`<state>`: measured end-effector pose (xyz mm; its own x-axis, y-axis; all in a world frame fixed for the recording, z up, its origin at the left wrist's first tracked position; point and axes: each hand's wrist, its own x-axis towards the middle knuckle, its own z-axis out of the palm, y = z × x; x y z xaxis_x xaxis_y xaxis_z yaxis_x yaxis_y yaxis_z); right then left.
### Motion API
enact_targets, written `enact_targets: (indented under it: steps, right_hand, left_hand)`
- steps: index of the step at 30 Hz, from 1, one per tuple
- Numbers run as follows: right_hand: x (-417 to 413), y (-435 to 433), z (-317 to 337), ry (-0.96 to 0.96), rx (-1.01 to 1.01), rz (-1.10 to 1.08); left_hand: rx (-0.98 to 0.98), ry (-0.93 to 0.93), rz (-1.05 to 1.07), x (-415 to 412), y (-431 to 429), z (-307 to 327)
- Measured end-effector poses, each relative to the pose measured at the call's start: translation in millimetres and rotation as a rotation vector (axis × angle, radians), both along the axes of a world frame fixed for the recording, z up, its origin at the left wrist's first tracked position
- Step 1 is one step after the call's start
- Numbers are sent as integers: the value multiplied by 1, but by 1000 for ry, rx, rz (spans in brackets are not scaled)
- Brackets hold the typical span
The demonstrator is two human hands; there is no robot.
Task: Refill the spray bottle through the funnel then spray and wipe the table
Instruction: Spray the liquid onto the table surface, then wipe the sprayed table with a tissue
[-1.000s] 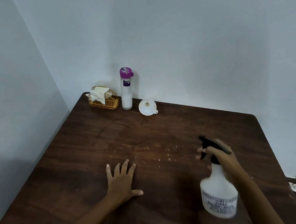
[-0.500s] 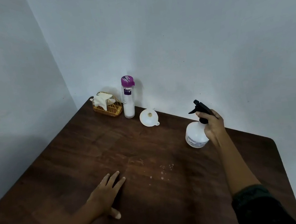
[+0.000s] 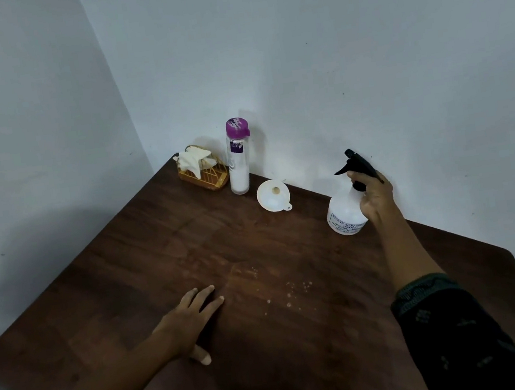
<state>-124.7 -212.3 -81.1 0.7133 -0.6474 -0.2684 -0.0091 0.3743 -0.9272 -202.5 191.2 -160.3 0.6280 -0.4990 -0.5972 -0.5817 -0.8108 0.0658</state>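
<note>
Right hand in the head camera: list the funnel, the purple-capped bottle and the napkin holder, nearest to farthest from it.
From the right hand:
1. Funnel, on the table just to its left.
2. Purple-capped bottle, upright by the wall, further left.
3. Napkin holder, in the far left corner.

The left hand [image 3: 189, 324] is lying flat, fingers [image 3: 202, 297] spread forward; the right hand [image 3: 374, 195] is reaching far out, fingers curled closed.

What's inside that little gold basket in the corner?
The gold basket holds a crumpled white cloth that sticks out over its top. Through the wire front, nothing else is visible, but whatever lies under the cloth is covered.
</note>
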Motion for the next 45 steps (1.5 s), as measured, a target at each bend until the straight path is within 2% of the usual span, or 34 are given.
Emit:
enact_targets:
  steps: [14, 17, 21, 23, 26, 33, 37, 40, 45]
  right_hand:
    - [-43, 4, -17, 234, -316, 98]
    - [-51, 8, -19, 329, -358, 39]
    - [-59, 37, -17, 397, -281, -199]
    - [-56, 66, -16, 401, -259, -144]
    - [-43, 119, -17, 396, -314, 54]
    - [38, 225, -18, 409, -414, 418]
    - [103, 271, -16, 333, -381, 380]
    - [144, 295, -13, 304, -276, 371]
    - [178, 313, -19, 330, -150, 410]
  left_hand:
    - [28, 8, -32, 1, -1, 4]
    - [-6, -33, -74, 8, 0, 5]
    - [-134, -112, -37, 44, 23, 10]
    - [-139, -125, 87, 71, 41, 15]
    - [-77, -61, 233, 111, 66, 23]
    - [46, 50, 197, 158, 90, 19]
    - [45, 66, 189, 163, 87, 15]
    - [31, 64, 182, 165, 88, 13]
    - [26, 62, 162, 167, 87, 11]
